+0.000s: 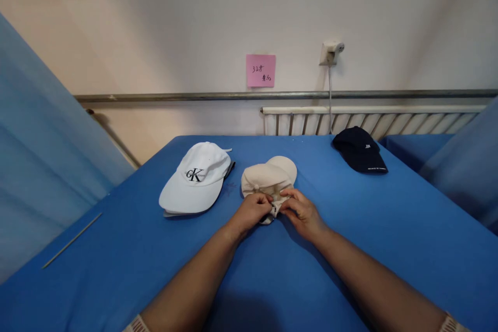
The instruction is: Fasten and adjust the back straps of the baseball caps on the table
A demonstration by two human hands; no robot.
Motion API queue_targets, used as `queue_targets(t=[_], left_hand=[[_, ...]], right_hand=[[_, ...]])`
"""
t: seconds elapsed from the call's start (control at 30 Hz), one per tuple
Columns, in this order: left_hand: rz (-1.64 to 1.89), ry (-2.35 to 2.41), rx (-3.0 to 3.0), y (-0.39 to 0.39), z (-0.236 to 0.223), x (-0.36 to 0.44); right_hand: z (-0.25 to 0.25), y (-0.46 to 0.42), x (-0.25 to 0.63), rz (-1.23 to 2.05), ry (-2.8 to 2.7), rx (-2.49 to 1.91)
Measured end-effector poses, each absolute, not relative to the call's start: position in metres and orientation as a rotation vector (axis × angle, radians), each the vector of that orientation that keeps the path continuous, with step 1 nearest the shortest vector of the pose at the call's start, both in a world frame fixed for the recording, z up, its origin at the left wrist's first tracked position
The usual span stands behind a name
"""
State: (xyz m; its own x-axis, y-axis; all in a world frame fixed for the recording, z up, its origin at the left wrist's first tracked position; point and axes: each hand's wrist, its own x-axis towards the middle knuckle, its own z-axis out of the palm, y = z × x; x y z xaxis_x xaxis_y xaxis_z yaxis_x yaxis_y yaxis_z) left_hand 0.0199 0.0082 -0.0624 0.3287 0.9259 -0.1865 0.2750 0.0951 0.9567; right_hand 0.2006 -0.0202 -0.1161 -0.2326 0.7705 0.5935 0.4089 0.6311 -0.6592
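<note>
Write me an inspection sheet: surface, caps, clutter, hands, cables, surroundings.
Surface: blue-covered table.
Caps: beige cap at centre, brim toward wall; white cap at left, second brim beneath; dark cap at right.
Clutter: thin stick near left edge.
Hands: left hand and right hand both pinch the beige cap's back.
Cables: cord drops from socket toward table's far edge.
Surroundings: pink note, metal pipe, radiator, blue curtains.

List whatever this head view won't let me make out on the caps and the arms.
Head view:
- Strap end of the beige cap: partly covered by the left hand and right hand; its fastening is too small to make out.
- Whatever sits beneath the white cap: hidden by it, bar a darker edge.
- Lettering along the dark cap's brim: too small.
- Sleeves: cut off by the bottom edge.
</note>
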Motion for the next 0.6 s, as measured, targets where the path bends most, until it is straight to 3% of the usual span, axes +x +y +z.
queue_targets(t=[0.6], left_hand=[[0.644,1.22,1.52,0.008,-0.067,0.02]], right_hand=[[-0.095,-0.031,0.195,0.394,-1.956,-0.817]])
